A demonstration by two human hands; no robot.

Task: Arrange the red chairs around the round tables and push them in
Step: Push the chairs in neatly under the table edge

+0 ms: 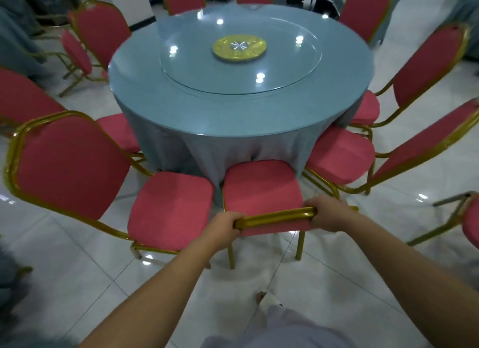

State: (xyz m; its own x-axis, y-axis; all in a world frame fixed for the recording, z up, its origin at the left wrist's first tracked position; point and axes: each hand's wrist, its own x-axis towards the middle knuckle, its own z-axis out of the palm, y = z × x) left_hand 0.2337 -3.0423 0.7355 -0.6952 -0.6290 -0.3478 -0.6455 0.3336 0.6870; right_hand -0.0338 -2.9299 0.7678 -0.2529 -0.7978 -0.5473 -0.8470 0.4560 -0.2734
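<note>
Hands: left hand (225,224) and right hand (327,213), fingers wrapped round the chair (261,189) back.
Done: seat front meets the bench (155,70) cloth.
Left: neighbouring chairs angled, probably need tucking.

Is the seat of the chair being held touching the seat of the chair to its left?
Apart. The head view shows a narrow strip of grey tablecloth and floor between the held chair's seat and the neighbouring seat.

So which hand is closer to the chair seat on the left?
Left. The left hand grips the held chair's backrest beside that seat; the right hand grips the far end.
</note>
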